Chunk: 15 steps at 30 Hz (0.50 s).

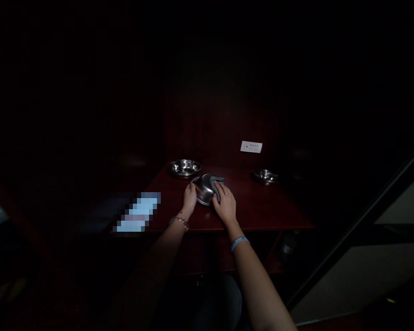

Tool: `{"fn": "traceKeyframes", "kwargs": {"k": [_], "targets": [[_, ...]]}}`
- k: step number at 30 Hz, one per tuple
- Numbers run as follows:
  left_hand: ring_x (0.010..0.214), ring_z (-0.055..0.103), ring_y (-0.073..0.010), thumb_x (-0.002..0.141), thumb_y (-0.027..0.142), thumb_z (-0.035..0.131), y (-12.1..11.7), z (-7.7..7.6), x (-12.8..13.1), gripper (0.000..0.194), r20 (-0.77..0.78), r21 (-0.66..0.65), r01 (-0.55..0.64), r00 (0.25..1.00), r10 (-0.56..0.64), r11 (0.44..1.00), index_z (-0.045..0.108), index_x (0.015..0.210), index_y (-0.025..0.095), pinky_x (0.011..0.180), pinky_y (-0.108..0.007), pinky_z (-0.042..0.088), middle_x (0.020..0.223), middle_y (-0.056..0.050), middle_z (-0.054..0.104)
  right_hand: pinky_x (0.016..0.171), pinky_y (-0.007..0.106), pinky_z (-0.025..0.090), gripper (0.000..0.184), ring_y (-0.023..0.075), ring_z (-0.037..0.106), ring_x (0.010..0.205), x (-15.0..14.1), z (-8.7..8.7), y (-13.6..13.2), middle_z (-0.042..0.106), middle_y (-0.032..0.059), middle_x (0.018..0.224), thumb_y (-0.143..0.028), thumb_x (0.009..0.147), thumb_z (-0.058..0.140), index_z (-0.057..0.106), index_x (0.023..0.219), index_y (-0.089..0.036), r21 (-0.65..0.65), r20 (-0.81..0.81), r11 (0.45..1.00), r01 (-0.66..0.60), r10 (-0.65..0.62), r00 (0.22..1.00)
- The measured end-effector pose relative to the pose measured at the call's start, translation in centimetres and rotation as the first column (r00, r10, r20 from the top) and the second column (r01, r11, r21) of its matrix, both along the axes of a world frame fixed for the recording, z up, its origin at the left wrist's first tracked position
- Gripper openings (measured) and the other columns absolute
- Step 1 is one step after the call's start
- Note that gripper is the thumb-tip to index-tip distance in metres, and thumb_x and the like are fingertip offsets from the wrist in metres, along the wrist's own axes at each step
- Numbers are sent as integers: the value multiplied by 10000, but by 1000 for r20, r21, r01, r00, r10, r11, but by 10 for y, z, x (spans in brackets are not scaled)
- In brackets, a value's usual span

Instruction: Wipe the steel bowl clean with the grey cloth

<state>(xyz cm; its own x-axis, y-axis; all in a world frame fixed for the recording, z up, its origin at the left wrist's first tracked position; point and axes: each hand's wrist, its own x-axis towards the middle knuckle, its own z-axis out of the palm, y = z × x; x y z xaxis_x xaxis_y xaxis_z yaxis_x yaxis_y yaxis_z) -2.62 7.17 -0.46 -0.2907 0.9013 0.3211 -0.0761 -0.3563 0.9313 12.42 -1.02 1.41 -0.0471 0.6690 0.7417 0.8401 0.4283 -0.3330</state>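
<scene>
A steel bowl (204,187) lies tipped on its side on the dark red table (262,207), its rounded outside facing me. My left hand (189,198) grips the bowl's left rim, fingers curled round it. My right hand (225,203) presses a grey cloth (216,185) against the bowl's right side, fingers closed over the cloth. A beaded bracelet sits on my left wrist and a light blue band on my right.
A second steel bowl (184,167) stands upright at the table's back left, a third bowl (266,176) at the back right. A white wall socket plate (251,146) is behind. A pixelated light patch (138,214) lies at the left edge. The surroundings are very dark.
</scene>
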Motion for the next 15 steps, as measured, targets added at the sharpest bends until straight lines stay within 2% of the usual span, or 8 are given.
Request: {"fn": "traceKeyframes", "kwargs": {"k": [3,10,15], "targets": [[863,642,-219,902,396,414,4,-3,-1,315,-65,-5,-46,997,45,999,625,911,162,868,-375,501,935,-111,689,1119,410,387,511,236,462,1323,2,-3,-2,502,83,1455,-297,936,401,446,1439,-220,-18,-12,998,64,-64,998],[858,634,-214,893,393,410,12,-7,-3,301,-80,-7,-112,991,111,994,615,872,173,848,-355,504,914,-104,681,1169,458,320,610,253,292,1451,2,-11,-12,294,102,1590,-320,940,391,272,1522,-182,-53,112,999,-2,7,994],[887,642,-212,889,387,424,7,-2,0,294,-44,-4,-88,995,88,996,626,889,173,869,-352,503,919,-105,688,1171,481,319,605,267,309,1442,1,-11,-15,311,119,1579,-318,937,405,294,1513,-173,-41,80,999,-9,13,997]]}}
